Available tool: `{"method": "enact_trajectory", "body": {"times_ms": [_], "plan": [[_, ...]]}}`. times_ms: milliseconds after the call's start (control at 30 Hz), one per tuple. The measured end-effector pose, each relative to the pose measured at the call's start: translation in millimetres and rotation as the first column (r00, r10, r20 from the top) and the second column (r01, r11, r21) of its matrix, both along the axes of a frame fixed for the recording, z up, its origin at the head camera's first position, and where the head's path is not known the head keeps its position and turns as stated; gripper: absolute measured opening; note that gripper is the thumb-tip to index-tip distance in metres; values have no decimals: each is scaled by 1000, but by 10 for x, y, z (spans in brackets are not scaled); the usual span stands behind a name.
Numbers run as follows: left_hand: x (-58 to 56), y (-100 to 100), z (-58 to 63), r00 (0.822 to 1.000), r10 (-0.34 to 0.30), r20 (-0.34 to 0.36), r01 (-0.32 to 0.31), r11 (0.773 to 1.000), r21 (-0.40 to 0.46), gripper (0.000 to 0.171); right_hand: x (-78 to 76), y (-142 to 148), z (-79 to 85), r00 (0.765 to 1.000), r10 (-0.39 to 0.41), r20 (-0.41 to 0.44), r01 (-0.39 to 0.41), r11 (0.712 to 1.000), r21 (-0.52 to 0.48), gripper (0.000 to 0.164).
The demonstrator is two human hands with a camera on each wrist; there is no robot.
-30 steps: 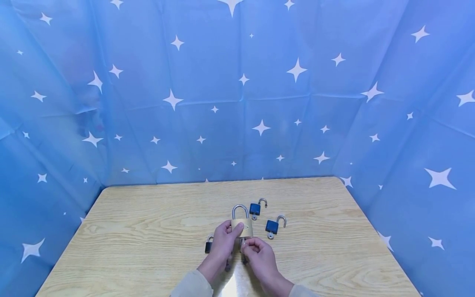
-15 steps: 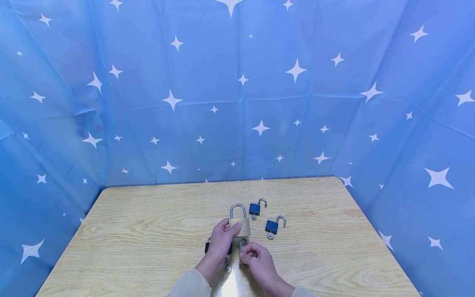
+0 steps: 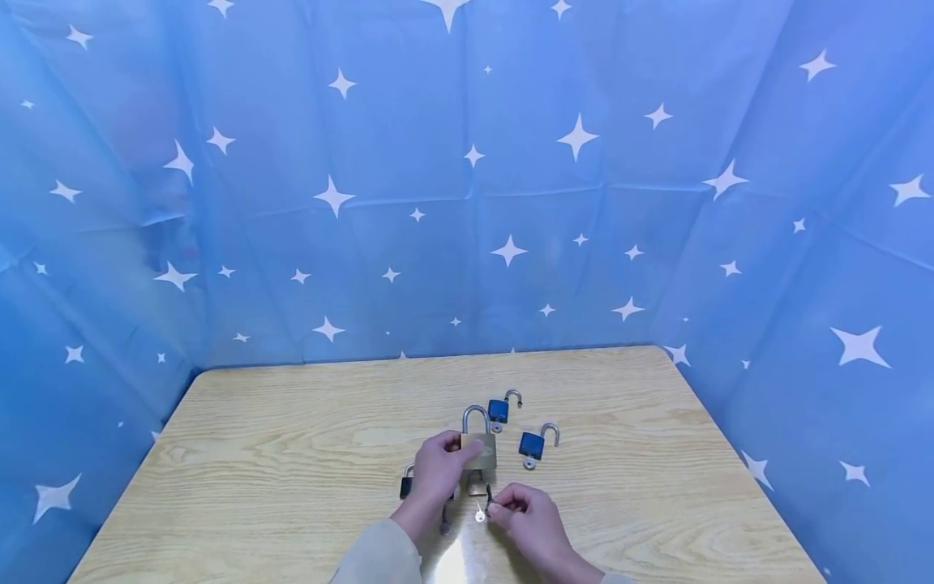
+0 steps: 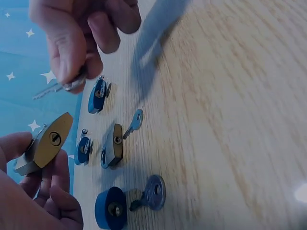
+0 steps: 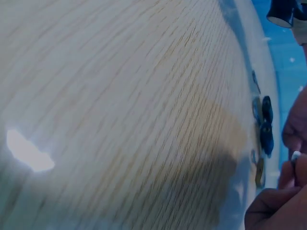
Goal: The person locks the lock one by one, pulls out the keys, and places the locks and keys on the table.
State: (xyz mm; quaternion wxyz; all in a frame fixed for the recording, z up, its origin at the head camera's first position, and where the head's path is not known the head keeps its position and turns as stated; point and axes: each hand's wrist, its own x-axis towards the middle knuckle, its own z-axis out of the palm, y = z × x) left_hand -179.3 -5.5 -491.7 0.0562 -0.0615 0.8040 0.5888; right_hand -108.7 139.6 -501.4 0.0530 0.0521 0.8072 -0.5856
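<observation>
Both forearms point(image 3: 383, 553) extend forward. Left hand point(image 3: 438, 477) grips, thumb opposing fingers point(image 4: 60, 171); right hand point(image 3: 534, 519) pinches, remaining fingers point(image 4: 104, 32) curled.

— Supporting surface?
— Table point(image 3: 642, 503), pale wood grain.
— Items on it?
— A blue padlock point(image 3: 499, 411) and another blue padlock point(image 3: 532, 444), shackles open, each with a key point(image 3: 529, 464) at its base; a small brass padlock point(image 4: 114, 146), loose key point(image 4: 137, 120) just beside it; leftward, a dark padlock point(image 3: 406, 487), partly hidden.
</observation>
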Motion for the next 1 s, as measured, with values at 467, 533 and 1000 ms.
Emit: {"method": "enact_trajectory", "body": {"times_ms": [467,533,1000], "plan": [[-67,199,-61,999,-52,9,53,976,-212,40,22,266,-3,999,-27,43,25,999,38,9],[-62,219,-66,998,-63,9,63,969,-238,37,26,287,-6,998,-27,50,26,999,36,10],[-37,388,-16,996,-92,8,89,935,-344,50,22,354,11,996,-21,86,16,998,68,9]]}}
